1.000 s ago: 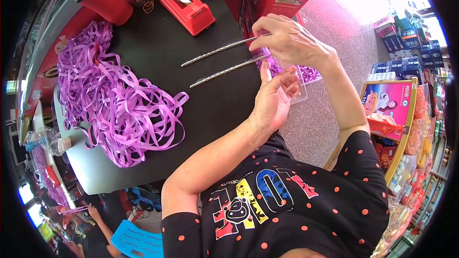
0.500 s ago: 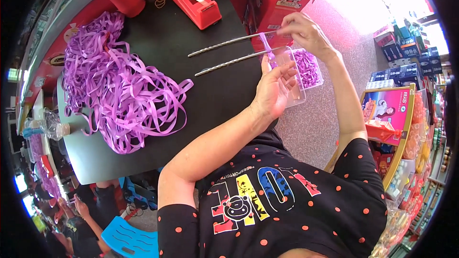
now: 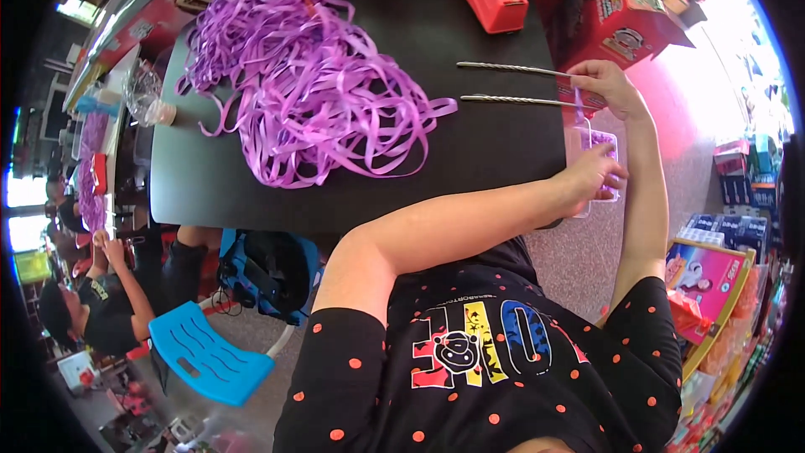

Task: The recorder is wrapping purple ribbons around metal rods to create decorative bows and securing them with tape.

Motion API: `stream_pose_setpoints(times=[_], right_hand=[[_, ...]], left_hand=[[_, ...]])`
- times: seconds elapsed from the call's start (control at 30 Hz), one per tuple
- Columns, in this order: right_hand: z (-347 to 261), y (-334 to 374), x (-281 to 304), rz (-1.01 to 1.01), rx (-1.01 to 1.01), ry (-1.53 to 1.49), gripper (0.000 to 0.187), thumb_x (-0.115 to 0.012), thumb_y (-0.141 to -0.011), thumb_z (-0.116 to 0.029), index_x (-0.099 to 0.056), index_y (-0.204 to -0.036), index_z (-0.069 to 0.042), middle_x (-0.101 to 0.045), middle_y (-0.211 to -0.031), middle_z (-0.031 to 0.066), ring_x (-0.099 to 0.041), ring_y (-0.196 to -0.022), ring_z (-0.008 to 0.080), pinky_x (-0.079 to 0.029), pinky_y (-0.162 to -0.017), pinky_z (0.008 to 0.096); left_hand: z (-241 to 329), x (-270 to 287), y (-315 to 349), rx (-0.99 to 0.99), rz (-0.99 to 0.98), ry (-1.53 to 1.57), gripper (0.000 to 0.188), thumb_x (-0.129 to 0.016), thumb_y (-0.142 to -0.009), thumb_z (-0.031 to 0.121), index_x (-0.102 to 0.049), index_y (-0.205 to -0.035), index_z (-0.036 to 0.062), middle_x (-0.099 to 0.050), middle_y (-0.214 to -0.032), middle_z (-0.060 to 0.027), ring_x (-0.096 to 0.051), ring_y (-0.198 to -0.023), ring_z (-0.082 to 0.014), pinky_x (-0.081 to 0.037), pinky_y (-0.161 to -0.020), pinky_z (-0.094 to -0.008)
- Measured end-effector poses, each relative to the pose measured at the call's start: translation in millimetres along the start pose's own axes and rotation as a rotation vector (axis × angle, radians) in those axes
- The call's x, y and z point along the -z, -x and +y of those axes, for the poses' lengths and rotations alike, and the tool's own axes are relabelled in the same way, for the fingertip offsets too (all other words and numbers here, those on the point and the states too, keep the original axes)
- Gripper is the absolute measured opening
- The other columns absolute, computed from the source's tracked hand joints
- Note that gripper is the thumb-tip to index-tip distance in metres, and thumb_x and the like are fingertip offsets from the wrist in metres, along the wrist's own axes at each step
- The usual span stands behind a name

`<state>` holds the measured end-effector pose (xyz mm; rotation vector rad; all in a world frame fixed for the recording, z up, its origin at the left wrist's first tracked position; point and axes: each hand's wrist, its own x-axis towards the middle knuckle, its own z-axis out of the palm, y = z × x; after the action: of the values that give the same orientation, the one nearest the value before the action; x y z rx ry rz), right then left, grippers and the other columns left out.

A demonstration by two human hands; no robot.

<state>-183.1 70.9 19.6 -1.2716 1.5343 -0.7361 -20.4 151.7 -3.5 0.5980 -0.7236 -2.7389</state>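
Observation:
Two twisted metal sticks, a far one (image 3: 513, 67) and a near one (image 3: 518, 101), lie side by side, pointing left over the black table (image 3: 495, 151). A short purple ribbon (image 3: 579, 103) hangs across their right ends. My right hand (image 3: 612, 88) is closed at the far stick's right end, thumb and fingertips together there. Below it, my left hand (image 3: 591, 178) reaches over a clear plastic box (image 3: 619, 147) of small purple pieces. Its fingers are bent but apart, and nothing shows in them. The hand hides part of the box.
A large tangle of purple ribbon (image 3: 310, 92) covers the table's left half. A red tape dispenser (image 3: 495, 0) stands at the back, near a red carton (image 3: 625, 21). Left of me are a blue stool (image 3: 210, 352) and another person (image 3: 109, 302). Shelves of goods line the right.
My left hand has left the ribbon on the sticks and moved down over the box. My right hand stays at the far stick's end. The whole view has shifted.

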Motion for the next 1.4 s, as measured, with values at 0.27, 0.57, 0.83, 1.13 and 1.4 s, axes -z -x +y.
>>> stream_pose_setpoints(times=[0.27, 0.57, 0.83, 1.13, 1.4], right_hand=[[21.4, 19.1, 45.8, 0.052, -0.108, 0.123, 0.021, -0.065, -0.085, -0.021, -0.066, -0.095, -0.003, -0.058, -0.073, -0.0036, -0.050, -0.061, 0.0045, -0.042, -0.057, 0.0209], [119.8, 46.5, 19.6, 0.365, -0.169, -0.169, 0.039, -0.050, -0.097, -0.031, -0.056, -0.123, -0.003, -0.066, -0.100, 0.0070, -0.063, -0.089, 0.0153, -0.049, -0.074, 0.0272], [155.4, 100.3, -11.3, 0.414, -0.191, -0.277, 0.042, -0.049, -0.097, -0.032, -0.054, -0.128, -0.004, -0.066, -0.108, 0.0057, -0.062, -0.094, 0.0143, -0.046, -0.077, 0.0265], [202.8, 130.7, -53.4, 0.264, -0.204, -0.630, 0.036, -0.054, -0.096, -0.025, -0.055, -0.124, -0.003, -0.067, -0.108, 0.0074, -0.062, -0.085, 0.0106, -0.042, -0.064, 0.0192], [205.3, 161.9, -49.4, 0.311, -0.251, -0.479, 0.041, -0.059, -0.093, -0.030, -0.057, -0.124, -0.004, -0.067, -0.107, 0.0060, -0.060, -0.085, 0.0093, -0.042, -0.067, 0.0205]], left_hand=[[-7.9, -2.3, -4.3, 0.034, -0.232, -0.153, 0.050, -0.057, -0.082, 0.016, -0.048, -0.130, 0.0060, -0.062, -0.097, -0.0055, -0.055, -0.078, -0.0135, -0.045, -0.067, -0.0288], [30.9, -17.2, 51.6, -0.564, -0.357, -1.018, 0.026, -0.052, -0.083, 0.008, -0.063, -0.106, -0.0006, -0.065, -0.094, -0.0171, -0.063, -0.091, -0.0291, -0.049, -0.080, -0.0388], [153.6, 19.9, 210.4, -0.929, 0.707, -1.385, 0.016, -0.064, -0.086, 0.007, -0.068, -0.101, 0.0023, -0.068, -0.088, -0.0060, -0.062, -0.075, -0.0117, -0.048, -0.068, -0.0245], [196.4, 111.1, 269.6, -0.721, 1.323, -1.439, 0.018, -0.063, -0.085, 0.010, -0.068, -0.102, 0.0035, -0.066, -0.093, -0.0090, -0.063, -0.085, -0.0182, -0.048, -0.076, -0.0284], [214.7, 115.1, 210.0, -0.674, 1.114, -2.054, 0.014, -0.068, -0.079, 0.020, -0.069, -0.083, 0.0066, -0.059, -0.087, -0.0095, -0.057, -0.090, -0.0298, -0.045, -0.081, -0.0400]])
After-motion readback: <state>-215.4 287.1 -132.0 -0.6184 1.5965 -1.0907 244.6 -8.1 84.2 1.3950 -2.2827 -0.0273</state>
